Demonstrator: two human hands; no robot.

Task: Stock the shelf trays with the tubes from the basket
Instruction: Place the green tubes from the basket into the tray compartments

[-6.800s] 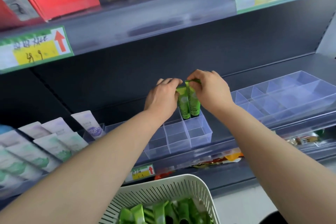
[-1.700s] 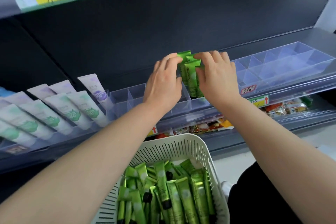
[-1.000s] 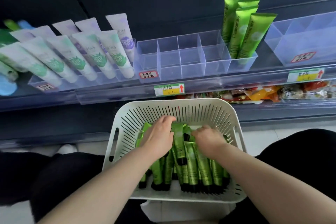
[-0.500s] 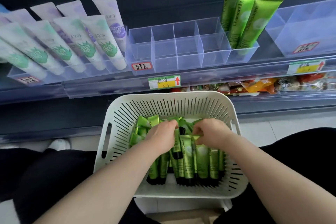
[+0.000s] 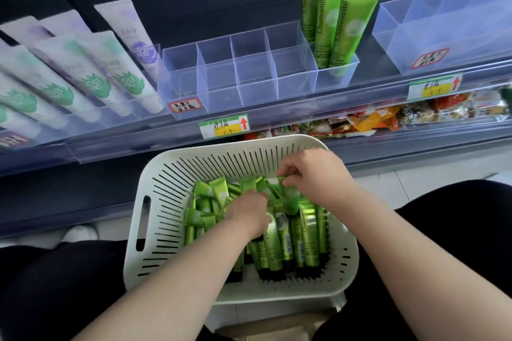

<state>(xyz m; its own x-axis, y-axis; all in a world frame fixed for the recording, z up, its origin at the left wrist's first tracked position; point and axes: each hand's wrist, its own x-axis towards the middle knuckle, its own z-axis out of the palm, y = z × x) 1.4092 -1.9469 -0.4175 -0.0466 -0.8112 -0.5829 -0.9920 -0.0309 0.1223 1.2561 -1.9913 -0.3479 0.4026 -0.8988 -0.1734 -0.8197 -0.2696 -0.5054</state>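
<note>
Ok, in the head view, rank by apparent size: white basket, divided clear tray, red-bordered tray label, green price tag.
1. White basket, though it's nearest the camera.
2. Divided clear tray.
3. Green price tag.
4. Red-bordered tray label.

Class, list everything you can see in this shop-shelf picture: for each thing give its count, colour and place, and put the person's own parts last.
Green tubes standing in tray: four, green, rightmost compartments of the middle clear tray.
Clear divided plastic tray: one, transparent, shelf centre; its other compartments hold nothing.
Second clear plastic tray: one, transparent, shelf right.
White tubes with green or purple prints: several, leaning, shelf left.
Price labels: two, green and yellow with red arrows, shelf edge.
Packaged snacks: many, mostly red and orange, lower shelf.
White slotted plastic basket: one, below the shelf.
Green tubes in basket: many, count unclear.
Left hand: among the basket tubes.
Right hand: pinching a tube end.
</note>
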